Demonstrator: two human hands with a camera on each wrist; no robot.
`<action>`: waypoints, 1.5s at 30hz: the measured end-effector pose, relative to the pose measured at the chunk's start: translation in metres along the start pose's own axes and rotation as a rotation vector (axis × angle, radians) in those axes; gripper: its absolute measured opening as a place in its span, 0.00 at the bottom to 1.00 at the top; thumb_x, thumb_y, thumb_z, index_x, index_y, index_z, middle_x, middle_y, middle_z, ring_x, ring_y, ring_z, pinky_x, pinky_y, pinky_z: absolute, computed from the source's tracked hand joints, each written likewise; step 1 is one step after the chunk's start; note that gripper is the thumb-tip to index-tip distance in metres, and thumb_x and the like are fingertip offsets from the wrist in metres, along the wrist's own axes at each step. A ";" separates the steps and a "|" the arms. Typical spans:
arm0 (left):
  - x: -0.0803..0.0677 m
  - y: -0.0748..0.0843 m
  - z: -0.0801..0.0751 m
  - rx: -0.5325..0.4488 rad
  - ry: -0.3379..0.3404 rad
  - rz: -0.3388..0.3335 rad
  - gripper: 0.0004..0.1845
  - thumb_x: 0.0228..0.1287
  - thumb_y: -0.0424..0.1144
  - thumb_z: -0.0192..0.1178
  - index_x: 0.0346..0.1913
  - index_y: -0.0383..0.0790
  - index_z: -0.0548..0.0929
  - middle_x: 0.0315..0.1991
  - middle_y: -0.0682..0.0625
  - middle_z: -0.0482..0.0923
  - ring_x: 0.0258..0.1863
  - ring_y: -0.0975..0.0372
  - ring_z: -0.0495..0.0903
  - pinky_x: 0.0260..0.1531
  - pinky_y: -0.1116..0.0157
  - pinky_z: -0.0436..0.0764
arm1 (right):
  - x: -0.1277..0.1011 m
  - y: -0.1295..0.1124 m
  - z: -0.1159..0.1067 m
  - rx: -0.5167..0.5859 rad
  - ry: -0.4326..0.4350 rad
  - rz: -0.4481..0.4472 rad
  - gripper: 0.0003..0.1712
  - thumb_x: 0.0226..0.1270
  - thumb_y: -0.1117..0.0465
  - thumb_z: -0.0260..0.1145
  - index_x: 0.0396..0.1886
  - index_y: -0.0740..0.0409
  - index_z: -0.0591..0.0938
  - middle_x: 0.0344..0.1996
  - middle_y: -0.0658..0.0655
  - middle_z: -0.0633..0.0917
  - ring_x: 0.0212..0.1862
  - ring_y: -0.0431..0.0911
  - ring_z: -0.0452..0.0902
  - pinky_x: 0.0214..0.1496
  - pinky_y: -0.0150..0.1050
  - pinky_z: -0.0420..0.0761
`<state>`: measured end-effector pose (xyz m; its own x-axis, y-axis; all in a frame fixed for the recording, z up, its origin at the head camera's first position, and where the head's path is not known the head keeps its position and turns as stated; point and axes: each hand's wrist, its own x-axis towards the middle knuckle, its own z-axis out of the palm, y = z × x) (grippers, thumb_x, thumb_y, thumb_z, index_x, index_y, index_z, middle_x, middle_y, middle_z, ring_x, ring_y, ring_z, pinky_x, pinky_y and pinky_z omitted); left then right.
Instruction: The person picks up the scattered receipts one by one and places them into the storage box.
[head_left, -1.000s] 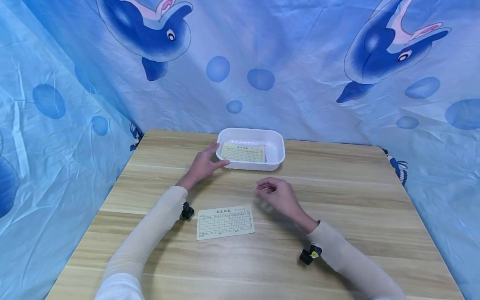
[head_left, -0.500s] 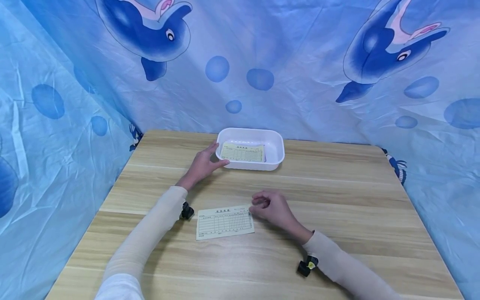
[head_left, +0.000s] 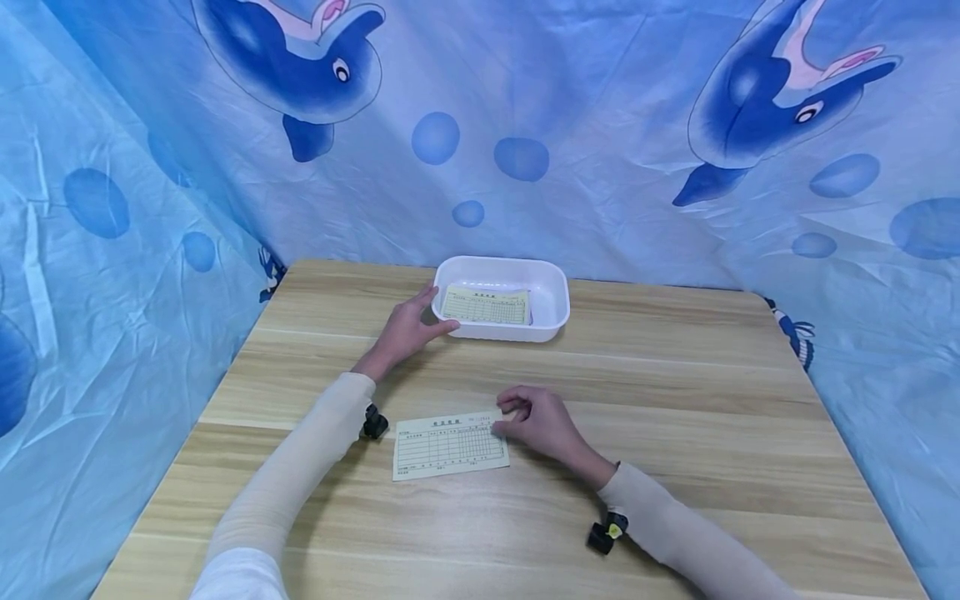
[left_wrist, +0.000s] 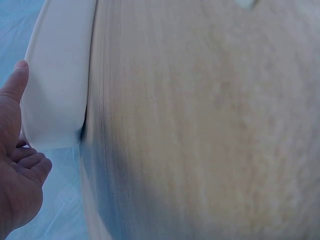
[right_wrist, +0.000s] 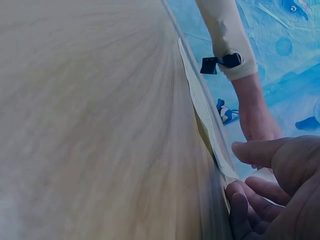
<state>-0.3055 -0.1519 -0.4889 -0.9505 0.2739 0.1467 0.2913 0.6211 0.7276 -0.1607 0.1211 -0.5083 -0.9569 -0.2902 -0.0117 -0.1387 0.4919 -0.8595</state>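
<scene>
On the table lies a pale green printed form (head_left: 450, 446), a paper slip with a grid table. My right hand (head_left: 542, 425) is at its upper right corner. In the right wrist view, the form's corner (right_wrist: 227, 170) lies between the thumb and the loosely bent fingers; the thumb tip (right_wrist: 242, 152) stands a little apart from the paper. Farther back, a white plastic tray (head_left: 551, 329) holds similar printed slips (head_left: 486, 307). My left hand (head_left: 408, 329) grips the tray's left end, thumb on the front rim and fingers around the side; some fingertips are hidden.
The wooden table (head_left: 675, 375) reaches back to a blue curtain (head_left: 600, 217) with dolphin prints, close behind the tray. More curtain hangs along the left and right sides. Each forearm wears a small black wrist camera, such as the left camera (head_left: 374, 422).
My right hand has come down and left from above the table to the form's right edge. My left hand, the tray and the form have stayed in place.
</scene>
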 end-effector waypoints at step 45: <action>0.000 -0.001 0.001 0.014 -0.001 -0.003 0.53 0.60 0.60 0.72 0.78 0.31 0.60 0.80 0.37 0.54 0.79 0.47 0.56 0.77 0.51 0.60 | 0.006 -0.010 -0.025 0.093 0.046 0.045 0.08 0.63 0.63 0.76 0.39 0.61 0.89 0.30 0.52 0.90 0.32 0.39 0.84 0.31 0.30 0.81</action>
<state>-0.3053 -0.1520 -0.4898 -0.9512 0.2727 0.1446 0.2904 0.6320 0.7185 -0.1713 0.1354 -0.4870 -0.9726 -0.2305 -0.0296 -0.0731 0.4243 -0.9026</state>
